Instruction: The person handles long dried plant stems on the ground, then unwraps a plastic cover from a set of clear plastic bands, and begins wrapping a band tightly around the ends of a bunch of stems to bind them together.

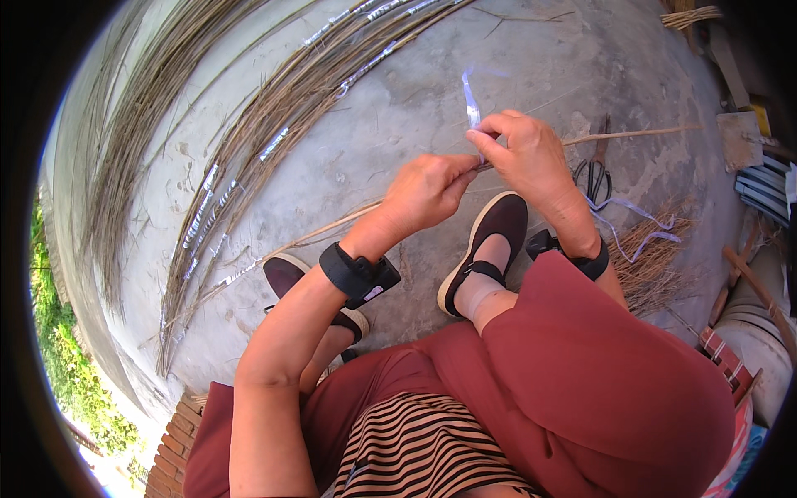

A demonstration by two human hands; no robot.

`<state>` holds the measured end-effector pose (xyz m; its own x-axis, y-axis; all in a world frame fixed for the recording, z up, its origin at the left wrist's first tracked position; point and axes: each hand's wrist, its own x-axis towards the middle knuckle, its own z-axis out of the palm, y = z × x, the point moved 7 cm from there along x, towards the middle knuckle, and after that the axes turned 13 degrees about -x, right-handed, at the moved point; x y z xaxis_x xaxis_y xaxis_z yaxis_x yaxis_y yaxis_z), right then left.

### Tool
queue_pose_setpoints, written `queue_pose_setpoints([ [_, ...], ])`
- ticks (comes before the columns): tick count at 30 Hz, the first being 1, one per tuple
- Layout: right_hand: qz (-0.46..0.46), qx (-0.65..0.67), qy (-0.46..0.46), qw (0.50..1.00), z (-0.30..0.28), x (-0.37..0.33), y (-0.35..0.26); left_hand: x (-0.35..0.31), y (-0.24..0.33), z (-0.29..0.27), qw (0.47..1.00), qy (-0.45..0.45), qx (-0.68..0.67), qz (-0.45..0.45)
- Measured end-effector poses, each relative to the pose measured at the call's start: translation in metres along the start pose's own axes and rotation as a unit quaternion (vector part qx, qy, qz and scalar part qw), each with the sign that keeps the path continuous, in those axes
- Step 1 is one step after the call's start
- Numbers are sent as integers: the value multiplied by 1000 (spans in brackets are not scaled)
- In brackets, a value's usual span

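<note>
My two bare hands meet over a thin brown stick (334, 223) held above a grey concrete floor (398, 108). My left hand (427, 189) is closed around it, knuckles up, with thumb and fingertips pressed together at the stick. Just beside it on the far right, my right hand (529, 155) pinches a shiny pale-violet strip (471, 104) between thumb and fingers; its loose end rises on the far side. Whether that hand also grips the stick, I cannot tell. The stick slants from the near left, close to my left shoe (286, 274), through my left hand and out past my right toward the far right.

To the right of my right hand lie black-handled scissors (594, 178), with a curling violet ribbon (662, 236) and a heap of fine twigs (652, 278) on the nearer side. Well apart on the left, a long brown bundle (290, 100) wrapped in shiny strips stretches over the floor, another bundle (158, 83) beyond it. My right shoe (505, 220) rests near and below the hands.
</note>
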<state>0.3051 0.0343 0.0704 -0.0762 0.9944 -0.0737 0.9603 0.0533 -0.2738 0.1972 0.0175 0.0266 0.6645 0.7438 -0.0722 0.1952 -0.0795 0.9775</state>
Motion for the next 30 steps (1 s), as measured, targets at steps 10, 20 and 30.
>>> queue_pose_setpoints([
  [10, 75, 563, -84, 818, -5, -8, -5, 3, -8, -4, 999, 1, -14, -28],
  [20, 46, 394, -39, 917, -8, -39, 4, 18, -8, -26, 999, 22, -20, -36],
  [30, 107, 627, -70, 769, 16, -59, 12, 19, -18, -32, 993, 16, -94, -65],
])
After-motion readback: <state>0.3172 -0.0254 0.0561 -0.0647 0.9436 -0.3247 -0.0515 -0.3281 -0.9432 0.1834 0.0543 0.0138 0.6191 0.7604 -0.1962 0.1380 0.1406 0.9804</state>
